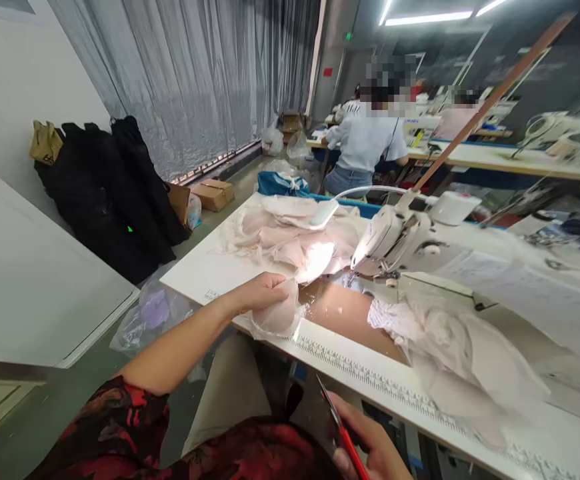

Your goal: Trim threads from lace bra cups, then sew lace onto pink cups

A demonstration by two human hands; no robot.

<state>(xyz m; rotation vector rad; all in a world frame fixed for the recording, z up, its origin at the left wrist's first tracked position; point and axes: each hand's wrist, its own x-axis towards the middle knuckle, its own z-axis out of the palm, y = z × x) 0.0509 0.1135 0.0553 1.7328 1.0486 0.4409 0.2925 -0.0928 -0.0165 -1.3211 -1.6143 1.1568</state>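
Observation:
At the front edge of the sewing table (190, 275), my left hand (269, 293) pinches the upper part of a pale pink bra (281, 313). One of its cups hangs over the edge, and the lamplit fabric behind seems joined to it. Low in front of the table, close to my lap, my right hand (367, 437) grips red-handled scissors (343, 430). Their thin pointed blades aim up and away from me, apart from the fabric. A heap of pale pink pieces (290, 230) lies behind my left hand. More pale fabric (460, 347) is piled to the right, partly blurred.
A white sewing machine (420, 243) stands on the table, with a small lamp (324, 213) beside its head. A printed ruler (365, 373) runs along the front edge. Cardboard boxes (214, 193) and plastic bags sit on the floor. A person (367, 143) sits ahead at another table.

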